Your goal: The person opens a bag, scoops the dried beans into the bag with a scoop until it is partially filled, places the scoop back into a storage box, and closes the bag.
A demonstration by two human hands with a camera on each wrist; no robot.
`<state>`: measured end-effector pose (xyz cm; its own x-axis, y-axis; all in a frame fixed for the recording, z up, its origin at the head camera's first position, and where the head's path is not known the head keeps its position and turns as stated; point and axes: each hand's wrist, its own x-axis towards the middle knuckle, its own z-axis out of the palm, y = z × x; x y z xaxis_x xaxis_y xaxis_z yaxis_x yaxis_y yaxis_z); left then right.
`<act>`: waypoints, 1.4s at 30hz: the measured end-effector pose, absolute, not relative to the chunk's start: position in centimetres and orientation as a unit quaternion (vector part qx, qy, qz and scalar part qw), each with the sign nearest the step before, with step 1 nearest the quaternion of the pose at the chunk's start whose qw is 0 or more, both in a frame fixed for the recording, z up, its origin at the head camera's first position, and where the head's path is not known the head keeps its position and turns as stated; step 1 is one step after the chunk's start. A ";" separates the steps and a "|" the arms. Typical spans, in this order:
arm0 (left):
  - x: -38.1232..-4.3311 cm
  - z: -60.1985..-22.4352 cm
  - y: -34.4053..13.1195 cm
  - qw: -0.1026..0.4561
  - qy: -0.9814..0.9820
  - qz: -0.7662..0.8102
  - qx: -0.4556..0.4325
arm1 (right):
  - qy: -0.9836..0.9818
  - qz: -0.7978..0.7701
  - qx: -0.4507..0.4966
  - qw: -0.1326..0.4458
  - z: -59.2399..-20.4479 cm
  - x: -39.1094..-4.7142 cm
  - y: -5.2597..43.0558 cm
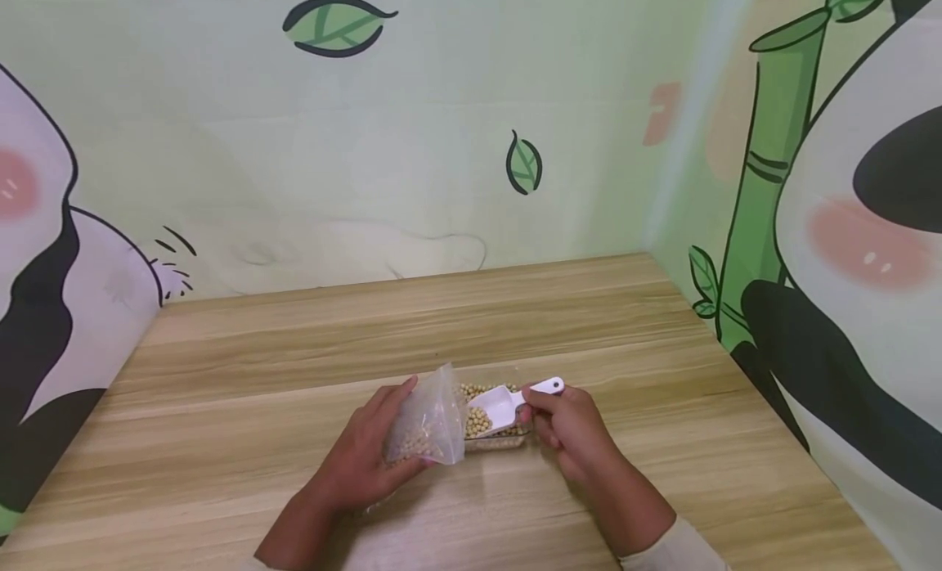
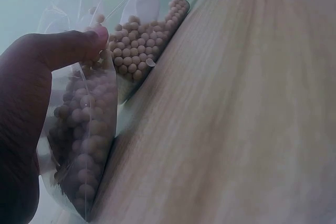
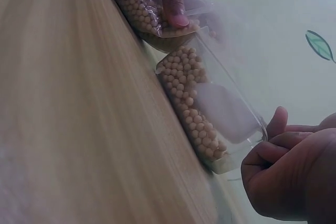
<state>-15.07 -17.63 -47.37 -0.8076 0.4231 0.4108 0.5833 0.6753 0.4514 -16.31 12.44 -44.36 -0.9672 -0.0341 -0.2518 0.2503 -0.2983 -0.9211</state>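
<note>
Two pale sleeves [image 1: 673, 548] show at the bottom edge of the head view, with bare hands reaching from them to the lower middle. The left hand [image 1: 361, 456] grips a clear plastic bag [image 1: 445, 411], thumb on the near side and fingers behind; round beans [image 1: 418, 447] fill its lower part. Just right of it, a see-through box [image 1: 495, 443] with more beans stands on the worktop [image 1: 257, 375], its left end hidden by the bag. The right hand [image 1: 579, 432] pinches the handle of a white scoop [image 1: 502, 403] between thumb and fingers, the scoop's bowl inside the box, beans at its lip. Beyond, leaves [image 1: 338, 25] are painted on a pale green wall [image 1: 441, 129], and tall bamboo [image 1: 783, 105] at upper right.
</note>
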 end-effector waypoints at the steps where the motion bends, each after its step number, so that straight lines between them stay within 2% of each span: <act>1: -15.1 -47.4 -17.6 0.138 -0.905 -0.291 -0.278 | 0.580 -0.804 0.093 0.090 -44.4 -16.3 12.5; 12: -15.1 -47.4 -17.7 0.143 -0.903 -0.289 -0.285 | 0.530 -0.832 0.083 0.141 -44.5 -16.4 13.0; 19: -15.1 -47.4 -17.7 0.141 -0.904 -0.290 -0.280 | 0.513 -0.840 0.093 0.152 -44.4 -16.5 13.1; 35: -15.1 -47.4 -17.8 0.141 -0.904 -0.292 -0.280 | 0.468 -0.870 0.116 0.104 -43.7 -16.6 13.5; 42: -15.1 -47.4 -17.7 0.142 -0.904 -0.293 -0.277 | 0.463 -0.877 0.093 0.085 -43.1 -16.3 13.5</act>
